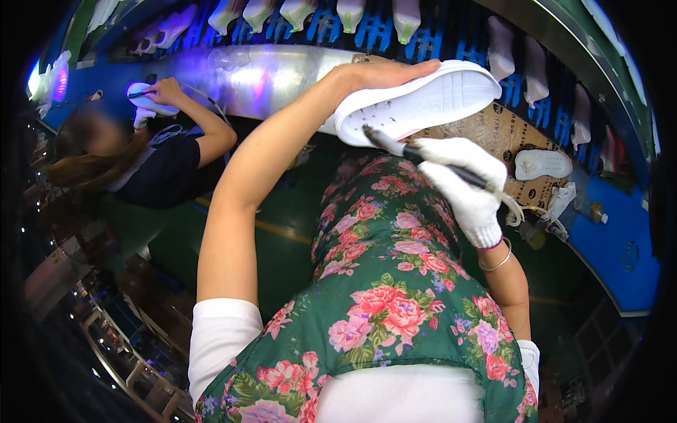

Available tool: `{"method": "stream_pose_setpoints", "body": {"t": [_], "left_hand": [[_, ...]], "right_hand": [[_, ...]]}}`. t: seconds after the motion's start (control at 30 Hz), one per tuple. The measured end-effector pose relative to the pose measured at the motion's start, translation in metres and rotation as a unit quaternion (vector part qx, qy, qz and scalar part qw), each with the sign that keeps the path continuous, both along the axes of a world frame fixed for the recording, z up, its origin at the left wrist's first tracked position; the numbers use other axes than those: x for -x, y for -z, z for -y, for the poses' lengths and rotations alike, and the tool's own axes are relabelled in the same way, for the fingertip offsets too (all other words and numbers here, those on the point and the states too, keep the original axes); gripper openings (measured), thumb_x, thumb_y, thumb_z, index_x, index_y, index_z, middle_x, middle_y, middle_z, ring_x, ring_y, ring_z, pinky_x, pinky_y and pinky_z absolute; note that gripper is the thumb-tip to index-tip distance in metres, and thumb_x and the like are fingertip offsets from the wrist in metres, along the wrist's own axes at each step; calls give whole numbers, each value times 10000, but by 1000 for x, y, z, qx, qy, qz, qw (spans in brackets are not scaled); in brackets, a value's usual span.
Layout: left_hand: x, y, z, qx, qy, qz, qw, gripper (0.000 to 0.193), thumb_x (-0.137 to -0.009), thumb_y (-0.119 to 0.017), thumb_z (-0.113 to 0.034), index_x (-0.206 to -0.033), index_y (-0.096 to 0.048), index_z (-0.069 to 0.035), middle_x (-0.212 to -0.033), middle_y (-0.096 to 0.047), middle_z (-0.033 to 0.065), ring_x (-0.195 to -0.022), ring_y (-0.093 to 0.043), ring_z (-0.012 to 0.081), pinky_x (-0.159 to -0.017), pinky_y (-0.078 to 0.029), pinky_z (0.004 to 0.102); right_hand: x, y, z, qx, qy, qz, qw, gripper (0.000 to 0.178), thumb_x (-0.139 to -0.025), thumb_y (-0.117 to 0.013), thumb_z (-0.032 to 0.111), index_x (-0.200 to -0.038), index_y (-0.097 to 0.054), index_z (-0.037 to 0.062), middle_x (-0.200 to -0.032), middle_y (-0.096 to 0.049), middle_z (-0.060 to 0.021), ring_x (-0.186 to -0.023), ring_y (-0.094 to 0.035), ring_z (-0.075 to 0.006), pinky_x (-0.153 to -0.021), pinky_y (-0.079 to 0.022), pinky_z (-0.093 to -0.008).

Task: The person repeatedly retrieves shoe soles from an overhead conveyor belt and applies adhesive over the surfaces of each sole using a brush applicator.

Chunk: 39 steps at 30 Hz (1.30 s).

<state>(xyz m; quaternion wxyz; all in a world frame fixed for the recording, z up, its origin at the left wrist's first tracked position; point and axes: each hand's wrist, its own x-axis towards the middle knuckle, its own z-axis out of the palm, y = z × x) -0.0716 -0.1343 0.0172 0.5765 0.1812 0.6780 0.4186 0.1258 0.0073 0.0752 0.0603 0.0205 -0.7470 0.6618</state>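
White led: a bright white sole [423, 102], a white-gloved right hand [474, 157], then a black-handled brush [410, 152]! Near, pink and red roses [386, 307] blazed across a dark green apron [441, 335]; far off, the racks [374, 32] ran blue, and right, brown cardboard [506, 134] carried black print.

The white sole [430, 102] hides most fingers of the left hand [377, 75]. The upper edge crops pale pieces [297, 10], the lower edge the flowered apron [384, 310]

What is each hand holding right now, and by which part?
The left hand holds the white shoe sole along its far long edge; the gloved right hand grips the brush by its dark handle.
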Motion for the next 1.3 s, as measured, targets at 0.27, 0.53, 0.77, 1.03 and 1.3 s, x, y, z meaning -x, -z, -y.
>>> {"method": "stream_pose_setpoints", "body": {"t": [0.27,0.53,0.77,1.03,1.3], "left_hand": [[-49,48,15,-334,-188,464,798,920,-957,-249,-776,-1435,-491,-29,-1085,-690,272,-902,-731,418,-760,-631,522],[-95,54,10,-266,-344,335,836,474,-1079,-457,-316,-1435,-476,-4,-1300,-632,217,-1111,-677,331,-990,-566,476],[-117,36,40,-352,-348,200,845,667,-1002,-494,-517,-1482,-439,-57,-1428,-538,208,-1303,-539,384,-1084,-466,547],[-134,5,15,-535,-367,376,662,953,-751,-623,-432,-1556,-323,-19,-1491,-457,296,-1319,-530,429,-1115,-441,543],[-143,20,-15,-585,-361,474,551,1065,-847,-359,-896,-1588,-277,-135,-1521,-448,181,-1382,-476,358,-1158,-393,546]], "right_hand": [[15,5,-28,47,189,23,981,217,-863,-752,-20,-1079,-752,-39,-1060,-758,-114,-939,-707,-151,-862,-557,-271],[33,-1,-51,-133,52,-77,987,150,-806,-794,69,-955,-788,48,-946,-772,-104,-870,-740,-211,-807,-575,-317],[8,-28,-29,-137,33,-121,983,148,-781,-818,59,-925,-786,77,-938,-775,-86,-851,-746,-212,-782,-584,-328],[0,-34,-19,-178,73,-202,960,243,-753,-817,35,-984,-783,105,-918,-762,-78,-784,-729,-252,-704,-578,-333],[13,-54,-18,-206,130,-250,937,218,-756,-811,-9,-958,-772,64,-969,-770,-125,-835,-734,-260,-757,-575,-347]]}}
